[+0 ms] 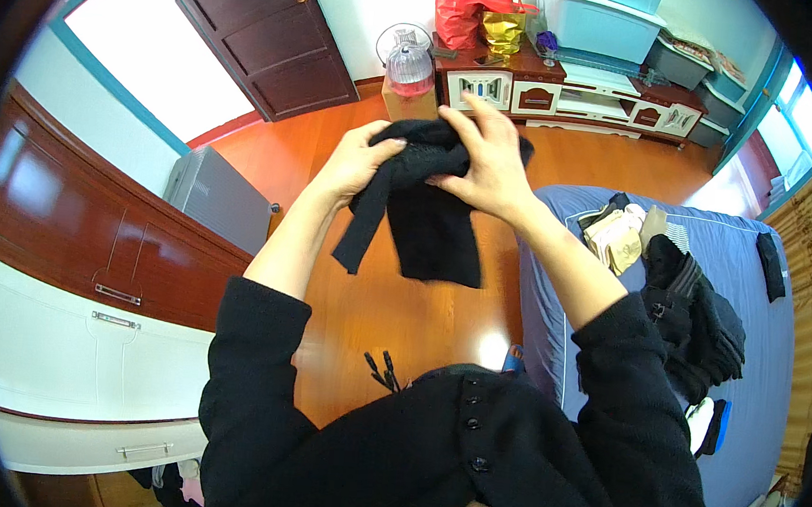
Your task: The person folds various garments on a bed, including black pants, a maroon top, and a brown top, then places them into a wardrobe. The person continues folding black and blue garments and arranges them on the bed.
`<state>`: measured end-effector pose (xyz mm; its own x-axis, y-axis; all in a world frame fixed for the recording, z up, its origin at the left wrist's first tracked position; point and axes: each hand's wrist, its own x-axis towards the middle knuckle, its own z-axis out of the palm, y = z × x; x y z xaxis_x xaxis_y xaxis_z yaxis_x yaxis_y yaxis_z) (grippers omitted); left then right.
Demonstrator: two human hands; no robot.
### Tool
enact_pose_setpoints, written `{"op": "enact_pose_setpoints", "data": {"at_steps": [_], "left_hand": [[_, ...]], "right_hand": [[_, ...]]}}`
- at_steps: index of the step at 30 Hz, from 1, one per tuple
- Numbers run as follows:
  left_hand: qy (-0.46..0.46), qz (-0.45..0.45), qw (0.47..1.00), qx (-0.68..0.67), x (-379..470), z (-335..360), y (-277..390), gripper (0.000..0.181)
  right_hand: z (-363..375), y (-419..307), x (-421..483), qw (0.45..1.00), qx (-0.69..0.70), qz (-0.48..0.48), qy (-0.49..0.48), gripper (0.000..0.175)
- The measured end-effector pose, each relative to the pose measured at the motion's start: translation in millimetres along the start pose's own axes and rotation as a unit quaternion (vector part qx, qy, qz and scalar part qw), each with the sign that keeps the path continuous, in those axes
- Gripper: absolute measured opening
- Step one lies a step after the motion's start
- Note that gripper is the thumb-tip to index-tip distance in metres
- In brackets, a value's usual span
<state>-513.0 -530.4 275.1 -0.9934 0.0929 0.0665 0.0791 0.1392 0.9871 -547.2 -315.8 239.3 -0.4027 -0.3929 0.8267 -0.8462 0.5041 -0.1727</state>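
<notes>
A black knit garment (433, 230) is held up in front of me, bunched at its top. Two separate lengths of it hang down over the wooden floor. My left hand (357, 160) grips its left edge, thumb on top of the cloth. On the other side my right hand (488, 160) pinches the gathered fabric between thumb and fingers. Part of the garment lies hidden behind my right hand. Which kind of garment it is I cannot tell.
To the right, a bed with a blue cover (757, 424) bears a heap of dark clothes (700, 327) and beige clothes (615, 238). A grey suitcase (221, 192) stands left beside a white and brown cabinet (71, 327). Ahead are a low TV cabinet (535, 67) and a birdcage (408, 64).
</notes>
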Motion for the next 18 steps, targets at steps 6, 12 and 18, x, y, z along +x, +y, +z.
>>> {"op": "enact_pose_setpoints", "data": {"at_steps": [6, 12, 18], "left_hand": [[-0.008, 0.015, 0.988, 0.151, -4.8, -11.7, -6.1, 0.022], [0.054, 0.095, 0.946, 0.305, -9.3, -33.0, 6.4, 0.03], [0.061, 0.078, 0.947, 0.306, -21.5, -48.9, 4.2, 0.04]], "right_hand": [[32.9, -16.1, -7.2, 0.783, 0.481, 0.338, -0.205, 0.05], [34.4, -18.5, 5.9, 0.48, 0.742, 0.417, -0.214, 0.035], [47.4, -14.3, 32.7, 0.564, 0.644, 0.47, -0.213, 0.016]]}}
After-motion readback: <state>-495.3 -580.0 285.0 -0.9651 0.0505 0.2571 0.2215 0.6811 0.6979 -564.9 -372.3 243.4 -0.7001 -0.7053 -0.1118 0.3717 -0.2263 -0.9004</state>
